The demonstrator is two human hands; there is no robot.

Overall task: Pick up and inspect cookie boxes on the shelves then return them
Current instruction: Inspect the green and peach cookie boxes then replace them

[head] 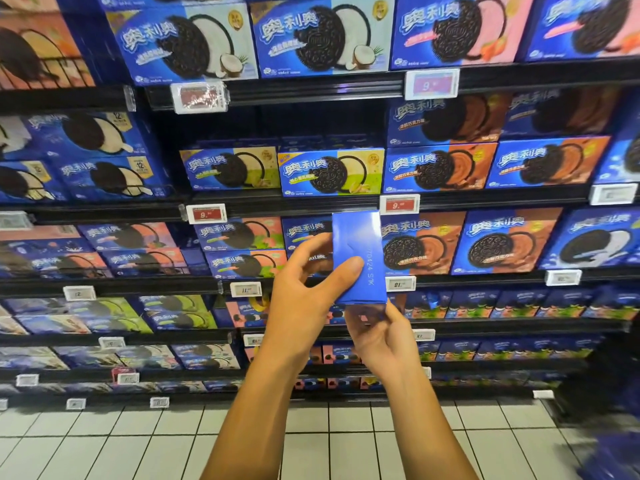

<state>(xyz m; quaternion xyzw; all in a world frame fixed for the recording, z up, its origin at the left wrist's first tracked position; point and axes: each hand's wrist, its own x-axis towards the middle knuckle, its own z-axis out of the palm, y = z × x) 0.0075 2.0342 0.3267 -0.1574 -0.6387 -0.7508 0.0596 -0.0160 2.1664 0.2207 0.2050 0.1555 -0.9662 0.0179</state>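
Both bare forearms reach up from the tiled floor, left hand (304,289) and right hand (381,336) gripping a blue cardboard cookie box (358,251) end-on before the stocked shelves (294,91), so inspection looks underway and its return remains

1. There is a single view, from a wide-angle camera worn on the person's head.
2. It faces forward and slightly down, square onto the supermarket shelves (311,202) of cookie boxes, which fill most of the frame.
3. It stands close: both forearms reach up from the bottom edge, and the tiled floor (104,441) shows below.
4. Straight shelf edges bow toward the frame's borders.
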